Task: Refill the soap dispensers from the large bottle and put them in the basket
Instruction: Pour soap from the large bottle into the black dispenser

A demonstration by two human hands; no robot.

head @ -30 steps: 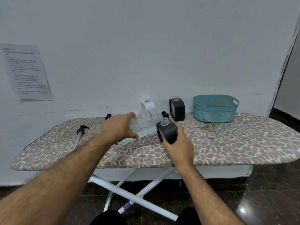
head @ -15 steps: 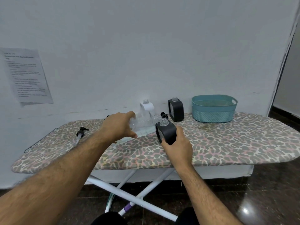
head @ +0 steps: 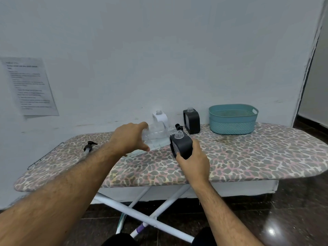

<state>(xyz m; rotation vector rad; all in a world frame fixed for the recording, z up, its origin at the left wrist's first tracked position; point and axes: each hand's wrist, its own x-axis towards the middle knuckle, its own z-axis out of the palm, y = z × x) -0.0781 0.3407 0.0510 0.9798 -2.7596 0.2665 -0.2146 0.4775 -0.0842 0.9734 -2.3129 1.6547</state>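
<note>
- Pour underway: large bottle (head: 156,133) is gripped in left hand (head: 130,137), tipped sideways w/ its mouth at the black dispenser (head: 182,145), which is clasped by right-hand fingers (head: 179,158).
- Left to do: white dispenser (head: 159,117) & 2nd black dispenser (head: 191,121), uncapped, beyond the fingers; basket (head: 232,119) far right, nothing seen inside.
- Loose pump (head: 89,146) left of fingers; nothing blocks.

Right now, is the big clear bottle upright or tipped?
Tipped. The clear plastic bottle lies near horizontal in the left hand, its neck pointing at the open mouth of the black square dispenser held by the right hand.
</note>
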